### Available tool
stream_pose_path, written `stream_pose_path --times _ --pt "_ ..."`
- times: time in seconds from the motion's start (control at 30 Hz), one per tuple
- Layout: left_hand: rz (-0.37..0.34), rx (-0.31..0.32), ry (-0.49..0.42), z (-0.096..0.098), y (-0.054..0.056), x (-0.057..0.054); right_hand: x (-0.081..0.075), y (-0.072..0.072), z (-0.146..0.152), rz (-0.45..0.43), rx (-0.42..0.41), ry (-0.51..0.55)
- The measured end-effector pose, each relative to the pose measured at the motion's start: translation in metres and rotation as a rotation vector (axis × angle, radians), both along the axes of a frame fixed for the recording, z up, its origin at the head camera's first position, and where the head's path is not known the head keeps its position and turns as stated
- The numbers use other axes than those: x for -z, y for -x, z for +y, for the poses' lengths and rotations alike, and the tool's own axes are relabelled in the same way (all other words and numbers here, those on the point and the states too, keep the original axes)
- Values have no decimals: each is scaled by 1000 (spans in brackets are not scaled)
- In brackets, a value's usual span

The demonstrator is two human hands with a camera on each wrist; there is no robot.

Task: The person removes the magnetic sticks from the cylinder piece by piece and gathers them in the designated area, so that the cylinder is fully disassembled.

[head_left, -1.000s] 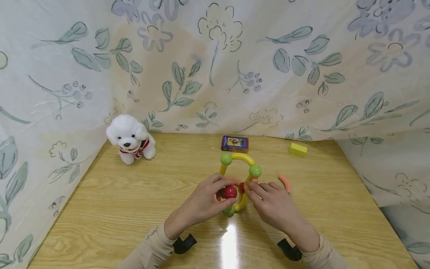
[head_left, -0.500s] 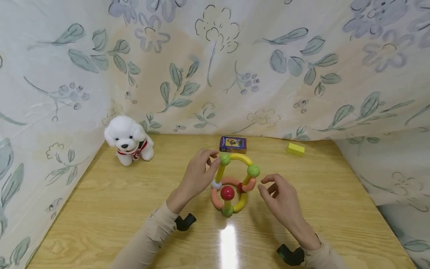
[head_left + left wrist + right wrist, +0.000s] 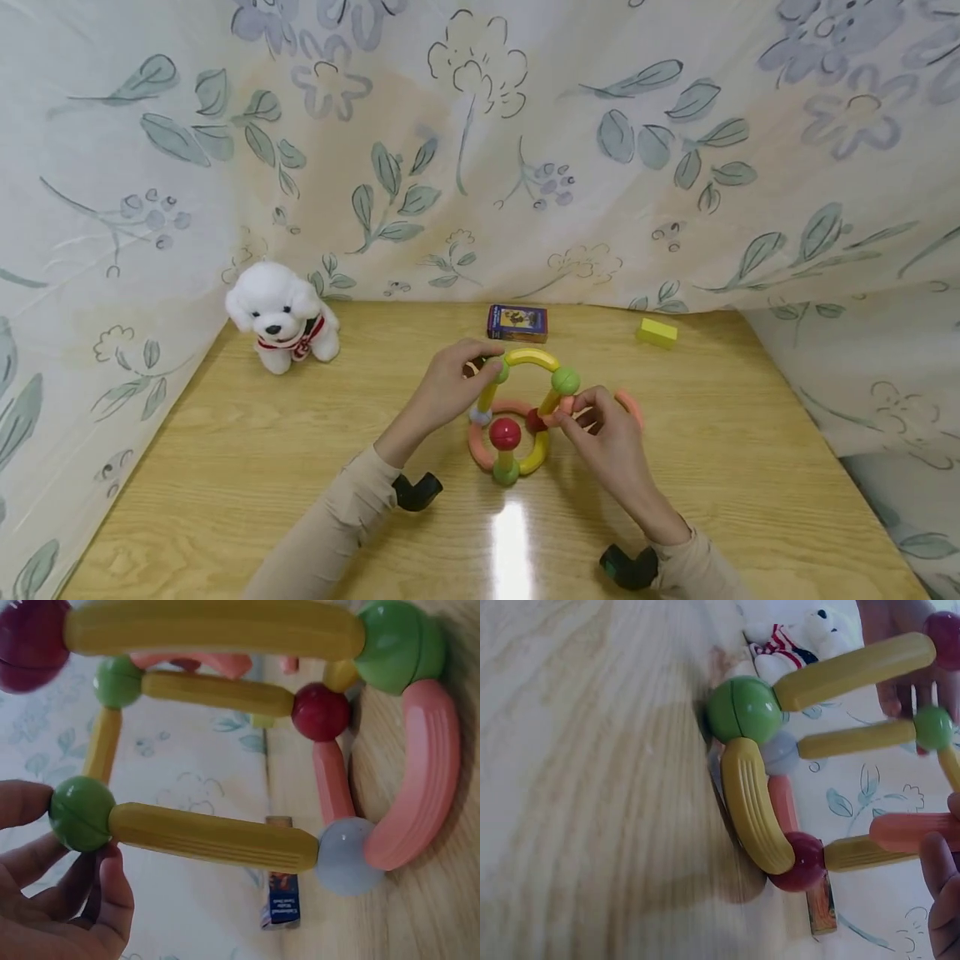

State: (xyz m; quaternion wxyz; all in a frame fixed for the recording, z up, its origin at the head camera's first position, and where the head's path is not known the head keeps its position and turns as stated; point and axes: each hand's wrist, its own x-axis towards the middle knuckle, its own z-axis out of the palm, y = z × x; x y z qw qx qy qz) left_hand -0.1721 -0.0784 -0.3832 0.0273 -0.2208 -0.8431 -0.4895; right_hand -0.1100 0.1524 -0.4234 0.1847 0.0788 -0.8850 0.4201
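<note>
A magnetic stick-and-ball frame stands on the wooden table, with a base ring of pink and yellow curved rods [image 3: 537, 454] and yellow uprights. My left hand [image 3: 442, 390] pinches the green ball [image 3: 82, 814] at its upper left between thumb and fingers. My right hand [image 3: 613, 442] pinches a pink curved rod [image 3: 911, 831] beside the right upright, below the other upper green ball [image 3: 566, 381]. A yellow arched rod [image 3: 532, 358] joins the two upper green balls. A red ball [image 3: 505, 433] tops the short front upright, which rises from a green ball [image 3: 506, 473].
A loose pink curved rod [image 3: 630, 407] lies right of the frame, close to my right hand. Behind stand a blue card box [image 3: 517, 322] and a yellow block [image 3: 657, 333]. A white plush dog [image 3: 277, 317] sits at the back left, before a floral cloth.
My left hand has gone from near the front red ball to the upper-left green ball. My right hand drew back from the frame, then returned and took hold of the pink curved rod.
</note>
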Motion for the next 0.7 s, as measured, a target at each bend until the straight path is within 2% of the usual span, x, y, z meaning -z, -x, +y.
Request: stream_pose_path --times 0.1,0.27,0.5,0.7 --pt "-26 1 -18 -7 -9 -2 -4 7 0 40 -2 -12" --pt "-29 -7 -4 -16 -20 -5 -9 20 -2 46 -43 -23" --pt "-32 -9 4 -23 -23 -5 -7 31 -8 3 -102 28" --pt "-79 -24 58 -25 -20 -7 -6 34 -12 -31 -102 29"
